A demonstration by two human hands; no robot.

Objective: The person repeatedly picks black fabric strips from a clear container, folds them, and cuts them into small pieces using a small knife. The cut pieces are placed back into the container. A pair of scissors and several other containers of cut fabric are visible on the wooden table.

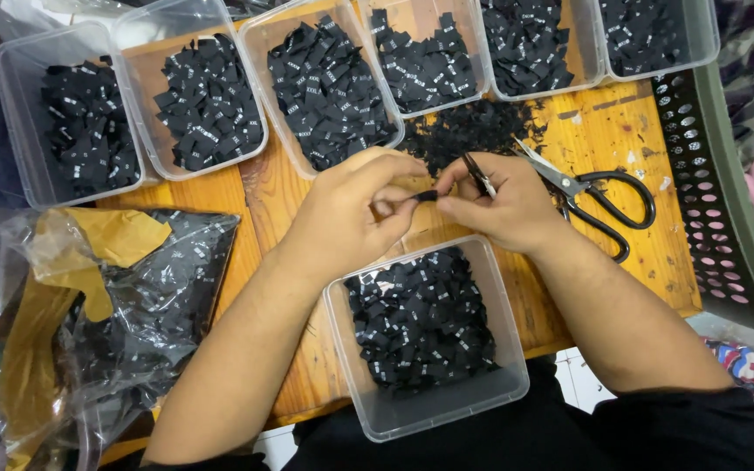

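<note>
Both hands, left hand [346,209] and right hand [503,205], pinch one small black label [427,196] (fingers closed). Right also grips small snips [479,174]. Best trimmed over the tub [503,349].

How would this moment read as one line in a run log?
left hand: pinches small black label | right hand: pinches same label, holds thread snips | below: clear tub of labels | scissors on wooden board

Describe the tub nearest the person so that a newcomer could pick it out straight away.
On the wooden board, a row of clear tubs of black labels lines the far edge. One tub sits alone at the near edge, just below the left hand and right hand, overhanging the board.
</note>
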